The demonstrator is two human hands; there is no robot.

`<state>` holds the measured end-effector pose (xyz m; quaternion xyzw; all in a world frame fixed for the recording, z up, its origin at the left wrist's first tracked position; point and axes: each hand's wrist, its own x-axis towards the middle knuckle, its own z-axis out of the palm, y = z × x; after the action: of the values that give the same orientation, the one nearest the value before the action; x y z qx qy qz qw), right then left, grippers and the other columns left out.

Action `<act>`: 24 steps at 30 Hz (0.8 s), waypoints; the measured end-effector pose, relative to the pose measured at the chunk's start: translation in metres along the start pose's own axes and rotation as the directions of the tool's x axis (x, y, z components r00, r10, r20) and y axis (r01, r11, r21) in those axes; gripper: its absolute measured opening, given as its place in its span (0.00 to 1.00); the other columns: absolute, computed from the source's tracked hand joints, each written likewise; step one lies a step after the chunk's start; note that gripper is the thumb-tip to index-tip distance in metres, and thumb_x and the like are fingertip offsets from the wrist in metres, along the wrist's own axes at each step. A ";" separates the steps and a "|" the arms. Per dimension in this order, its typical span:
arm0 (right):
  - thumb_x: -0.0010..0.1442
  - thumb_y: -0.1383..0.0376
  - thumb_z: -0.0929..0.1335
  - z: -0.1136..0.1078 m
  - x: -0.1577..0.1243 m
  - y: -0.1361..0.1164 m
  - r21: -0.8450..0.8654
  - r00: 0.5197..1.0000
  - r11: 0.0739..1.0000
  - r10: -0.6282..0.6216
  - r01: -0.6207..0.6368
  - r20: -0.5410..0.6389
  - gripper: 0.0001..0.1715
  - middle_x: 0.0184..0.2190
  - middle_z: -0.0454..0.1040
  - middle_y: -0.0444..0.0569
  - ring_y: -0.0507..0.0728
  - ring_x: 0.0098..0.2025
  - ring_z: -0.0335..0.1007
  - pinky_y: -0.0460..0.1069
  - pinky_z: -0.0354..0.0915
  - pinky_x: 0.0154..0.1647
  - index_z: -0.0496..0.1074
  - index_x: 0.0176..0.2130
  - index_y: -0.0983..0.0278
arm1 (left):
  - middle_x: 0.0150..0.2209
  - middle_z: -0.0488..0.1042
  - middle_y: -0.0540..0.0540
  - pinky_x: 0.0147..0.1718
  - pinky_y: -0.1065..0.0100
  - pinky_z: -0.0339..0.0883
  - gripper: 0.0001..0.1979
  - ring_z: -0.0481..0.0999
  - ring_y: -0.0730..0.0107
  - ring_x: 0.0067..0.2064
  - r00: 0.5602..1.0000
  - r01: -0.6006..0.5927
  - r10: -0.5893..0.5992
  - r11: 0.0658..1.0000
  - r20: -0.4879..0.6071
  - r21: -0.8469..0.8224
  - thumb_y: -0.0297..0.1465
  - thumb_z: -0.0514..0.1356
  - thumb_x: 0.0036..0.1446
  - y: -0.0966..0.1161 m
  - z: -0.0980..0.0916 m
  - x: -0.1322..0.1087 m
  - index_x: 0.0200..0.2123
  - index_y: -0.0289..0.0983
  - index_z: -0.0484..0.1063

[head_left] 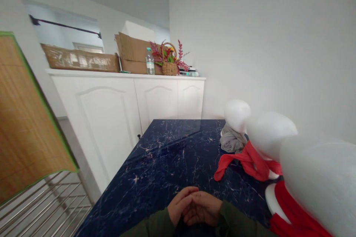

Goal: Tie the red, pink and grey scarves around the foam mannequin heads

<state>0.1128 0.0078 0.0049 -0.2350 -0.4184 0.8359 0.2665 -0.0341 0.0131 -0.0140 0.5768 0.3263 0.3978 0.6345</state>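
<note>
My left hand [179, 204] and my right hand [206, 207] are folded together at the near edge of the blue marble-patterned tabletop [172, 163]. The fingers are curled and overlap, with no object showing between them. Dark green sleeves reach both wrists. To the right stand white rounded forms like mannequin heads: a far one [237, 114], a middle one [271, 133] and a large near one [319, 177]. Grey cloth [232, 140] is bunched under the far form. A red cloth [254, 163] lies around the middle form's base, and another red cloth [294, 207] wraps the near one.
White cabinets [111, 118] stand beyond the table, topped by cardboard boxes [80, 58], a plastic bottle [150, 62] and a wicker flower basket [169, 67]. At left is a metal rack [55, 203] with a green-edged bamboo-like mat [27, 126]. A wall [264, 44] closes the right side.
</note>
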 end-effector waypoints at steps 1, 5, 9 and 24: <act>0.48 0.52 0.68 0.000 0.001 0.000 -0.001 1.000 1.000 0.004 -0.004 -0.002 0.26 0.28 0.71 0.51 0.52 0.28 0.69 0.48 0.59 0.31 0.70 0.36 0.73 | 0.45 0.69 0.42 0.52 0.55 0.54 0.24 0.66 0.56 0.49 1.000 0.001 -0.001 1.000 0.007 0.006 0.45 0.55 0.48 -0.001 -0.001 0.001 0.44 0.36 0.67; 0.49 0.52 0.67 -0.004 0.005 0.002 0.006 1.000 1.000 0.006 -0.006 -0.013 0.25 0.28 0.72 0.52 0.51 0.27 0.69 0.46 0.59 0.29 0.70 0.36 0.72 | 0.45 0.69 0.42 0.51 0.56 0.55 0.24 0.66 0.57 0.49 1.000 0.021 -0.021 1.000 0.016 0.006 0.44 0.55 0.48 0.000 -0.001 0.001 0.45 0.36 0.67; 0.50 0.53 0.67 -0.003 0.004 0.002 0.028 1.000 1.000 0.002 -0.002 -0.018 0.25 0.28 0.71 0.52 0.52 0.27 0.69 0.47 0.59 0.30 0.69 0.37 0.73 | 0.45 0.70 0.43 0.52 0.56 0.55 0.21 0.66 0.58 0.49 0.999 0.041 -0.041 0.999 -0.010 -0.005 0.42 0.54 0.50 0.006 0.002 -0.003 0.45 0.37 0.67; 0.46 0.52 0.68 0.003 0.002 -0.003 0.047 0.997 0.998 0.039 -0.036 -0.066 0.27 0.27 0.71 0.53 0.53 0.27 0.69 0.49 0.58 0.31 0.70 0.33 0.76 | 0.47 0.69 0.41 0.52 0.56 0.54 0.23 0.65 0.56 0.50 0.998 0.058 -0.057 0.998 -0.019 0.039 0.43 0.54 0.49 0.006 0.000 -0.002 0.45 0.36 0.67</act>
<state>0.1102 0.0093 0.0087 -0.2644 -0.3857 0.8417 0.2699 -0.0359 0.0117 -0.0078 0.5761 0.3563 0.3780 0.6312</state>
